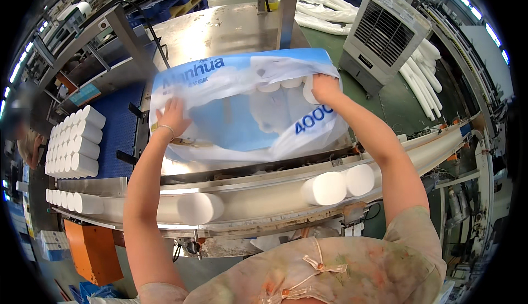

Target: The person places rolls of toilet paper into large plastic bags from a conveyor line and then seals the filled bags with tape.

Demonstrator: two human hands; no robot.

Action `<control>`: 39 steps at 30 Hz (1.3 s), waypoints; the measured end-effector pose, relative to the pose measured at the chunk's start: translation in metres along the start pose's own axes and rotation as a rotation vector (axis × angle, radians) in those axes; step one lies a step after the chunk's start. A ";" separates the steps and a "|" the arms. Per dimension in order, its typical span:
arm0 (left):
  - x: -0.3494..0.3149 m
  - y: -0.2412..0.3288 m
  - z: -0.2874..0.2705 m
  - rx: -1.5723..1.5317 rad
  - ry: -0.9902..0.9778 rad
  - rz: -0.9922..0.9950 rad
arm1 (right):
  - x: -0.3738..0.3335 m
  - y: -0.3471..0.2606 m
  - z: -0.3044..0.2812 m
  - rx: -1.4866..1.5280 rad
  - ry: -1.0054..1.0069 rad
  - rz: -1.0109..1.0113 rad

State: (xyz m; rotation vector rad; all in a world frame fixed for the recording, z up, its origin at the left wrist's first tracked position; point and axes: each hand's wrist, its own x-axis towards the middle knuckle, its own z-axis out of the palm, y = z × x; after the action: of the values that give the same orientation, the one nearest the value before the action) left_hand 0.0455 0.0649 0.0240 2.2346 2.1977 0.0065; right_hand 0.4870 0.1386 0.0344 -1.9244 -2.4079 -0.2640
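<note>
Bag (pixel 231 122) in head view: spread across steel table (pixel 220 29), beyond belt (pixel 264 207). Left hand (pixel 174 118) on the bag's left end, fingers spread and blurred. Right hand (pixel 325 88) at the upper right corner, fingers curled in beside white rolls (pixel 291 82); pinching or merely pressing, impossible to tell. Probably best: steady the left end flat, draw the right edge evenly, without creasing or tearing.

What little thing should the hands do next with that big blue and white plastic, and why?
I'd probably ease the hands gently apart to straighten the plastic film. The left hand is at its left end, the right hand is near its upper right corner, and the film between them looks wrinkled.
</note>
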 end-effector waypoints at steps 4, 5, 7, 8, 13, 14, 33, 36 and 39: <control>0.012 0.013 -0.010 -0.115 0.009 -0.290 | 0.020 0.035 -0.002 -0.001 -0.250 -0.081; 0.015 0.017 -0.011 -0.152 0.013 -0.362 | 0.021 0.033 -0.002 0.070 -0.340 -0.047; 0.025 0.025 -0.020 -0.224 0.020 -0.509 | 0.019 0.021 -0.021 0.204 -0.526 0.020; 0.038 0.001 -0.001 -0.330 0.095 -0.500 | 0.009 0.003 -0.012 0.261 -0.296 -0.051; 0.028 0.001 -0.004 -0.369 0.468 -0.405 | -0.020 -0.040 -0.021 0.425 -0.321 -0.212; 0.020 0.014 -0.013 -0.245 0.567 -0.369 | -0.023 -0.035 -0.015 0.415 -0.290 -0.205; -0.001 0.089 -0.014 0.568 0.313 0.637 | -0.200 0.065 -0.078 0.967 0.123 0.018; 0.010 0.099 -0.022 0.507 0.232 0.669 | -0.231 0.085 -0.071 0.991 0.102 0.072; -0.007 0.125 -0.033 0.361 -0.015 0.557 | -0.256 0.098 -0.077 0.969 0.072 0.148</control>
State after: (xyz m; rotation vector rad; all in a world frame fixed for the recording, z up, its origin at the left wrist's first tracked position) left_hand 0.1705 0.0555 0.0576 2.9485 1.5934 -0.4302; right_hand 0.6347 -0.0997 0.0832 -1.5321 -1.7689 0.6941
